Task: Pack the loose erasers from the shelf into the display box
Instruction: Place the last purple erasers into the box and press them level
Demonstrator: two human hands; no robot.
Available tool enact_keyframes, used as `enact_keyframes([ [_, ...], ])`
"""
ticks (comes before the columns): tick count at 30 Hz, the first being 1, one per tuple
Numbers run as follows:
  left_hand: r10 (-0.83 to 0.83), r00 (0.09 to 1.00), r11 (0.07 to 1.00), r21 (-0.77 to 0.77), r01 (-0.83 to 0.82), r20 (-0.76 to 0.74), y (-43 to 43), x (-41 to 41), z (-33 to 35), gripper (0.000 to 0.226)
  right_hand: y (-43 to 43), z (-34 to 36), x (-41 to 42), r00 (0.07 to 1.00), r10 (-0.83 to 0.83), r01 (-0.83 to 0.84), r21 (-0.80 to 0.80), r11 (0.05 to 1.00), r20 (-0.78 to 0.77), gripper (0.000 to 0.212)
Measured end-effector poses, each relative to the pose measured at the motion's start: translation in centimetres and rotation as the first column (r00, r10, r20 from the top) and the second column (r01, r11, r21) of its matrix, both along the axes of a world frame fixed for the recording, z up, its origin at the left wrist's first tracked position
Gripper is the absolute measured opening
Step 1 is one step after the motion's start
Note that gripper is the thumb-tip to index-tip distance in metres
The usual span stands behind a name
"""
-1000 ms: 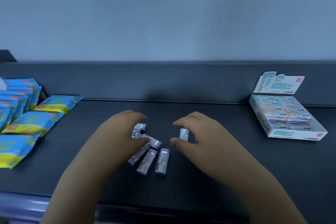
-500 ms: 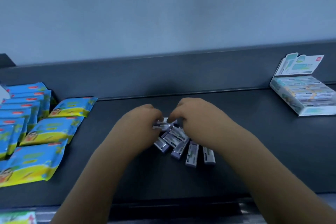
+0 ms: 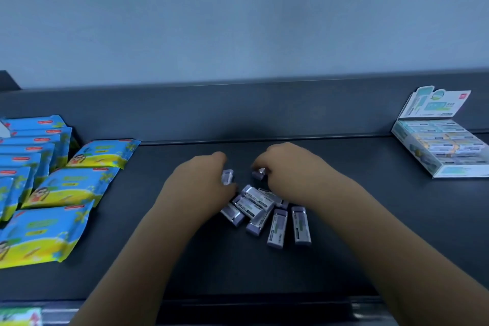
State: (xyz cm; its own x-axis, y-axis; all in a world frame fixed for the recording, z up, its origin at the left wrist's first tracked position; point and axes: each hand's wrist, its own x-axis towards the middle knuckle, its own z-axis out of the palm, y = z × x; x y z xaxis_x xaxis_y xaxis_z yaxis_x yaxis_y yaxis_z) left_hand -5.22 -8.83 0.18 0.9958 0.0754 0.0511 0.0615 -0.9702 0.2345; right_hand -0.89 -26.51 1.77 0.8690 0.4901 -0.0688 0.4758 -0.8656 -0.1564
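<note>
Head view: left hand (image 3: 203,182) curled round small lilac rectangular eraser (image 3: 227,176). Right hand (image 3: 288,169) pinching second lilac eraser (image 3: 259,173) at fingertips. Loose pile of lilac erasers (image 3: 260,206) lying on dark grey shelf (image 3: 370,233) between both wrists, some overlapping. White-and-teal cardboard display box (image 3: 460,171) open at far right, well apart from pile, rows of erasers inside. Blue-and-yellow foil packets (image 3: 66,188) spread at left.

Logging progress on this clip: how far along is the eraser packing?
Done: nothing obvious; the white cardboard display box at far right shows only teal-labelled rows. In hand: the left hand pinches a small purple sleeved eraser, the right hand another, above the heap. Left: the heap of purple erasers lies on the dark grey shelf, apart from the box.
</note>
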Motion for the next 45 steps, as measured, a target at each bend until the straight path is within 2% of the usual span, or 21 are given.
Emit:
enact_keyframes([
  [3, -0.006, 1.000, 0.999, -0.039, 0.007, 0.028, 0.3, 0.0, -0.1, 0.044, -0.7, 0.3, 0.5, 0.999, -0.011, 0.011, -0.002, 1.000, 0.030, 0.039],
  [5, -0.106, 0.992, 0.994, -0.019, 0.108, 0.066, 1.1, 0.3, -0.2, 0.037, -1.1, 0.5, 0.8, 0.999, -0.011, 0.011, -0.006, 1.000, 0.051, 0.045],
  [8, -0.289, 0.957, 0.957, 0.037, 0.288, 0.004, 2.0, 0.8, -0.1, 0.062, -1.3, 0.2, 1.4, 0.995, 0.009, -0.005, -0.045, 0.999, 0.100, 0.040],
  [9, -0.310, 0.950, 0.949, 0.056, 0.311, -0.025, 2.0, 0.8, -0.1, 0.062, -1.4, 0.0, 1.6, 0.993, 0.016, -0.009, -0.063, 0.998, 0.118, 0.035],
  [13, -0.206, 0.978, 0.976, 0.076, 0.206, -0.005, 1.5, 0.7, -0.9, 0.025, -1.5, -0.3, 1.5, 0.970, 0.042, 0.009, -0.207, 0.978, 0.240, 0.006],
  [16, -0.174, 0.985, 0.979, 0.111, 0.173, 0.001, 1.4, 0.9, -0.8, 0.014, -2.1, -0.1, 1.6, 0.968, 0.030, 0.028, -0.227, 0.973, 0.249, 0.005],
  [19, -0.146, 0.989, 0.980, 0.137, 0.144, 0.006, 1.2, 1.0, -0.3, 0.010, -3.3, 0.5, 1.4, 0.967, -0.001, 0.048, -0.177, 0.983, 0.254, 0.006],
  [22, -0.127, 0.989, 0.986, 0.121, 0.118, 0.077, 0.8, 0.5, 0.0, 0.008, -4.6, 0.9, 0.6, 0.972, -0.035, 0.056, -0.086, 0.995, 0.233, 0.006],
  [26, -0.119, 0.958, 0.973, -0.164, 0.165, 0.260, -0.3, -0.9, 0.7, 0.007, -6.6, 1.2, -1.0, 0.974, -0.074, 0.073, 0.015, 0.997, 0.213, 0.012],
  [28, -0.134, 0.941, 0.948, -0.237, 0.213, 0.311, -1.7, -1.6, 1.0, 0.006, -7.5, 1.1, -1.6, 0.971, -0.090, 0.078, 0.064, 0.995, 0.224, 0.013],
  [35, -0.209, 0.920, 0.936, -0.206, 0.286, 0.331, -6.8, -1.3, 1.2, 0.007, -10.4, 0.6, -2.3, 0.949, -0.169, 0.119, 0.194, 0.974, 0.266, 0.011],
  [39, -0.179, 0.917, 0.925, -0.257, 0.281, 0.357, -9.3, -1.3, 1.4, 0.009, -13.3, 0.3, -2.4, 0.950, -0.195, 0.126, 0.274, 0.953, 0.243, 0.012],
  [45, -0.085, 0.918, 0.916, -0.331, 0.225, 0.387, -13.4, -1.9, 0.4, 0.016, -17.1, -0.7, -2.5, 0.953, -0.133, 0.039, 0.327, 0.944, 0.271, 0.011],
])
